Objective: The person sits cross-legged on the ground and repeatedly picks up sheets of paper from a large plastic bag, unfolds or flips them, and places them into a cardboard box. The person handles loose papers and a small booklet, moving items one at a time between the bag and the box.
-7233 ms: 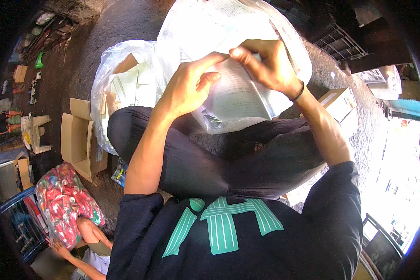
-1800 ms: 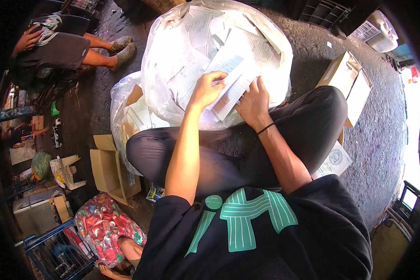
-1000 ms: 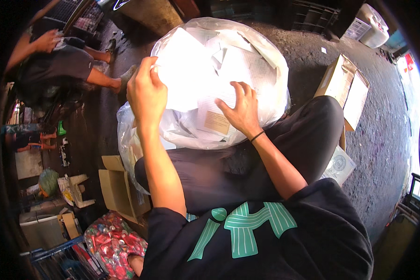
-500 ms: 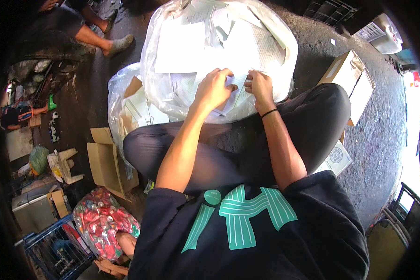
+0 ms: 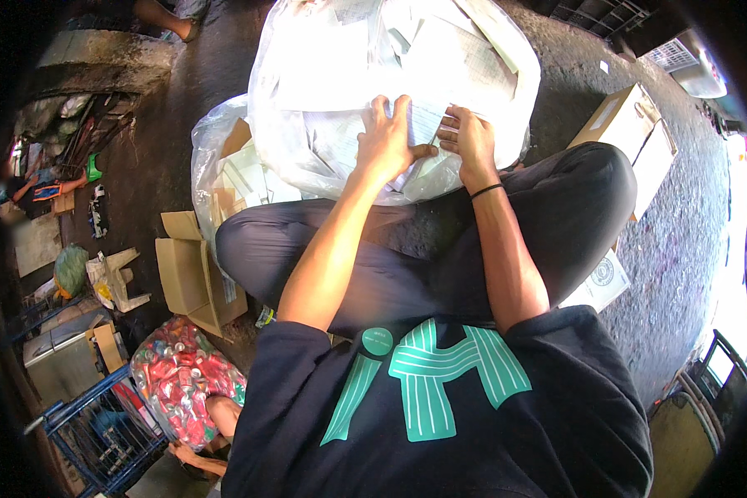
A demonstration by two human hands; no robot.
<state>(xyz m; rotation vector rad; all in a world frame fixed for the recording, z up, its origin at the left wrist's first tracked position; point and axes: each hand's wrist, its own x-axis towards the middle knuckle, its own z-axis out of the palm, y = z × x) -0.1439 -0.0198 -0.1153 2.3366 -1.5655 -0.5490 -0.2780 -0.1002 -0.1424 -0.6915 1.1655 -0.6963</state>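
Note:
A large clear plastic bag (image 5: 307, 178) full of loose paper sheets (image 5: 452, 62) stands in front of my crossed legs. My left hand (image 5: 382, 143) lies over the papers at the bag's near side, its fingers spread and its thumb pointing right. Close beside it, my right hand (image 5: 475, 149) has loosely curled fingers with gaps between them, touching or just above the papers. No sheet shows clearly in either hand. Glare washes out much of the upper paper.
Left of the big bag stands a smaller plastic bag (image 5: 203, 149) of paper and cardboard. An open cardboard box (image 5: 183, 270), a bag of crushed cans (image 5: 187, 373) and a blue metal cart (image 5: 100, 432) are at left. Another box (image 5: 631, 137) stands at right. Another person's hand (image 5: 195, 456) reaches near the cans.
My left fingers have spread and stretched forward over the papers. My right fingers have loosened from a tighter curl. The other person's leg at the upper left has moved mostly out of view.

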